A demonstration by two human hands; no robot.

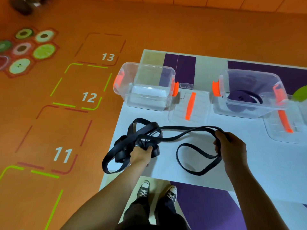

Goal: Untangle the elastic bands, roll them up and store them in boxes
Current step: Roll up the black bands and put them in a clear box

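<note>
Head-worn view, steeply down, close overhead

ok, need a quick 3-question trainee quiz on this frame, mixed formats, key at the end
1. Multiple choice: what colour is the rolled band in the right-hand box? A) purple B) black C) orange
2. True or false: the left hand grips the tangled part of the black bands.
3. Fill in: the right hand holds a long free ___ of the same bands.

Key: 1 A; 2 true; 3 loop
</note>
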